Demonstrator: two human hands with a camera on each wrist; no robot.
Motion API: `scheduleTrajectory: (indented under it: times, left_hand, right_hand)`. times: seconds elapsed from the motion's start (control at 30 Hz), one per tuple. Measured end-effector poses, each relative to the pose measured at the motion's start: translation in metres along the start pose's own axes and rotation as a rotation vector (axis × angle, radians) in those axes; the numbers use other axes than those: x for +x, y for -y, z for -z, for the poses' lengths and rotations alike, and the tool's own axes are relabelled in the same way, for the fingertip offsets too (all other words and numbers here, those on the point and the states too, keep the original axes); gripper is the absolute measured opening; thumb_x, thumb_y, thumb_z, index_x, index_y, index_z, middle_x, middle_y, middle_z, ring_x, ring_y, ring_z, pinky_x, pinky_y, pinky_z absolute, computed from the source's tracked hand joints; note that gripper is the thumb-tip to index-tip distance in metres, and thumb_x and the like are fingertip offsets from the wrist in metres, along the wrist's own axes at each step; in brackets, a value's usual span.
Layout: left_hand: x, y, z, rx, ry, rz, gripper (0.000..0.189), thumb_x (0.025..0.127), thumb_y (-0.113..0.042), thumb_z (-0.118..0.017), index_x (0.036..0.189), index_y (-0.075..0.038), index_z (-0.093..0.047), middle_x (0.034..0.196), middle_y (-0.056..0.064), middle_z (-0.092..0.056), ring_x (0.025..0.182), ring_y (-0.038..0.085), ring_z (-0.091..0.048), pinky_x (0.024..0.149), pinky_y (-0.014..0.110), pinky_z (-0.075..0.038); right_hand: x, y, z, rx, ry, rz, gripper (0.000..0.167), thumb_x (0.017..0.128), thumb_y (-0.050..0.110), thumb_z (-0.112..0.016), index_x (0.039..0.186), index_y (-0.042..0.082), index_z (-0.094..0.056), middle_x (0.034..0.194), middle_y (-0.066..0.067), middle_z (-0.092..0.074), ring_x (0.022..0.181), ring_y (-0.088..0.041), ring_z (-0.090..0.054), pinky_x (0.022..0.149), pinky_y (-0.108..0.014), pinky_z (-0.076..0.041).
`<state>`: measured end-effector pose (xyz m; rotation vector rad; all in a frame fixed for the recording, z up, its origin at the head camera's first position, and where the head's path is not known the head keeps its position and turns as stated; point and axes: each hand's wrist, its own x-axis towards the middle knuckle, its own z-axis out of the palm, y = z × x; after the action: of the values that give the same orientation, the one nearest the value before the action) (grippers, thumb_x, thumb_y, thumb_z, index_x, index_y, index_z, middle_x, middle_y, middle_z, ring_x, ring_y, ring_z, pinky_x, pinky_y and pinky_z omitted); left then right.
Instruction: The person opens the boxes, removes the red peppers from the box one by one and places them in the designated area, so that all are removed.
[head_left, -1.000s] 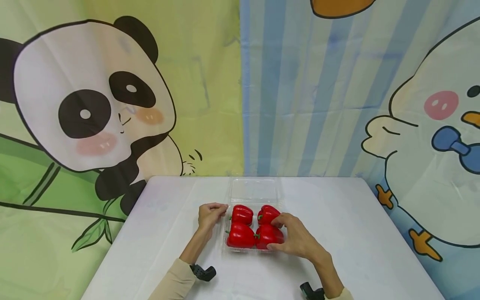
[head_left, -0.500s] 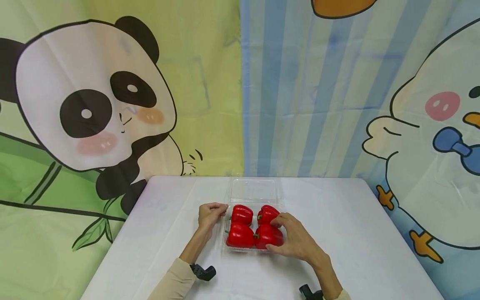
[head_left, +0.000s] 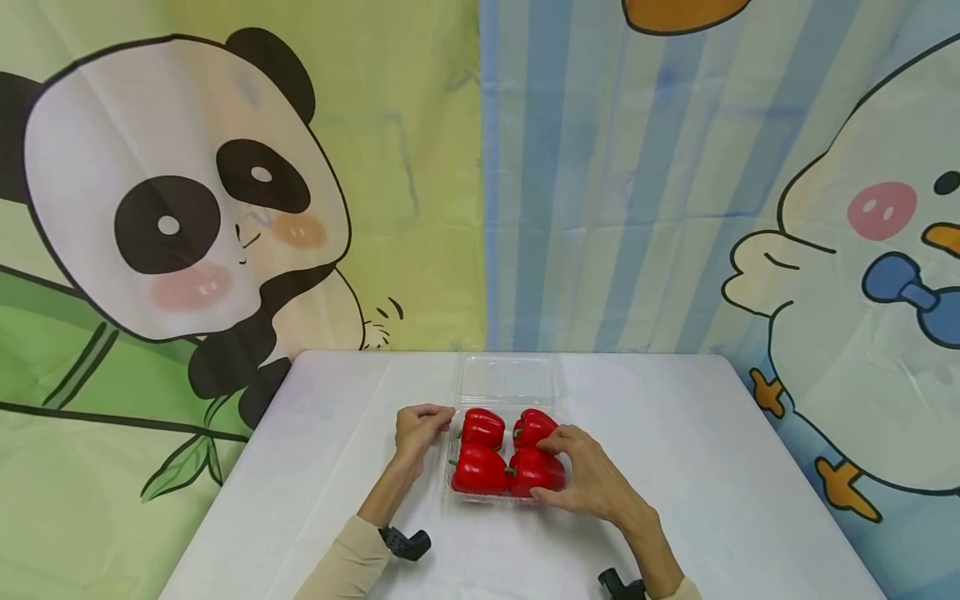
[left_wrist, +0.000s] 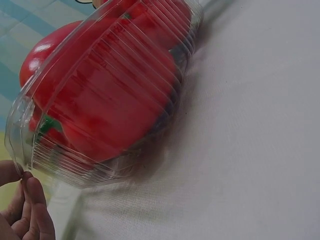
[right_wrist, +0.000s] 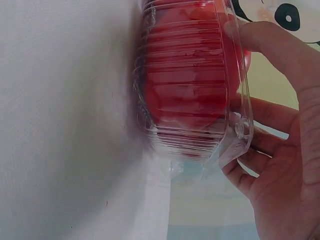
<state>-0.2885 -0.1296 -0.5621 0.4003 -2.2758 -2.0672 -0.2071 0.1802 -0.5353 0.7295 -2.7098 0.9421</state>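
Observation:
A clear plastic clamshell box (head_left: 480, 500) stands on the white table, its tray filled with several red bell peppers. My left hand (head_left: 417, 432) pinches the tray's left rim between thumb and fingers, as the left wrist view also shows. On the other side, my right hand (head_left: 588, 471) reaches over the right rim, thumb in front and fingers behind, and grips the near-right bell pepper (head_left: 534, 473). Beside that one sits the near-left bell pepper (head_left: 478, 472). Behind them lie the far-left bell pepper (head_left: 482, 428) and the far-right bell pepper (head_left: 531, 426), the latter partly covered by my fingers.
The box's hinged lid (head_left: 507, 380) lies folded back towards the table's far edge. White cloth covers the table (head_left: 675, 433) on both sides. Behind it hangs a printed curtain (head_left: 420, 167) with cartoon animals.

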Motion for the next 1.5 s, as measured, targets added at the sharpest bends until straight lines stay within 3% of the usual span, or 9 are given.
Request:
scheduleTrajectory:
  times: [0.43, 0.73, 1.07, 1.37, 1.5]
  left_hand:
    - [-0.0014, -0.0014, -0.0001, -0.019, 0.013, 0.013, 0.022, 0.094, -0.016, -0.084, 0.1, 0.005, -0.082, 0.077, 0.005, -0.079, 0.067, 0.011, -0.068, 0.065, 0.025, -0.052]
    - [0.0011, -0.0052, 0.0011, -0.005, 0.016, -0.019, 0.023, 0.094, -0.016, -0.085, 0.099, 0.005, -0.082, 0.079, 0.007, -0.08, 0.069, 0.012, -0.07, 0.064, 0.026, -0.05]
    - [0.0007, 0.0009, -0.0004, -0.036, 0.025, -0.072, 0.025, 0.094, -0.015, -0.085, 0.103, 0.008, -0.081, 0.082, 0.013, -0.081, 0.068, 0.01, -0.069, 0.063, 0.024, -0.053]
    - [0.0001, 0.0042, -0.0026, -0.046, 0.012, -0.087, 0.019, 0.096, -0.011, -0.083, 0.101, 0.007, -0.082, 0.077, 0.005, -0.08, 0.068, 0.009, -0.07, 0.065, 0.023, -0.055]
    - [-0.0016, 0.0033, -0.0027, -0.06, 0.011, -0.091, 0.02, 0.096, -0.01, -0.083, 0.103, 0.009, -0.081, 0.08, 0.011, -0.081, 0.067, 0.009, -0.069, 0.065, 0.023, -0.055]
  right_hand:
    - [0.003, 0.0009, -0.0059, 0.038, -0.031, 0.019, 0.055, 0.068, 0.041, -0.097, 0.113, 0.018, -0.076, 0.113, 0.009, -0.069, 0.099, -0.007, -0.066, 0.086, -0.04, -0.067]
    - [0.0067, 0.0006, -0.0069, 0.044, -0.064, 0.021, 0.052, 0.067, 0.04, -0.095, 0.11, 0.02, -0.074, 0.107, 0.012, -0.068, 0.096, -0.002, -0.062, 0.083, -0.039, -0.066]
    - [0.0075, 0.0017, -0.0087, 0.041, -0.07, 0.012, 0.05, 0.067, 0.04, -0.094, 0.108, 0.021, -0.075, 0.107, 0.012, -0.07, 0.094, -0.001, -0.063, 0.082, -0.038, -0.067]
    - [0.0078, 0.0057, -0.0067, 0.054, -0.043, -0.019, 0.054, 0.066, 0.038, -0.096, 0.113, 0.02, -0.075, 0.114, 0.01, -0.071, 0.099, -0.004, -0.065, 0.087, -0.038, -0.068]
    - [0.0072, 0.0059, -0.0061, 0.05, -0.043, -0.011, 0.057, 0.066, 0.039, -0.096, 0.114, 0.019, -0.074, 0.115, 0.008, -0.072, 0.1, -0.005, -0.066, 0.087, -0.04, -0.068]
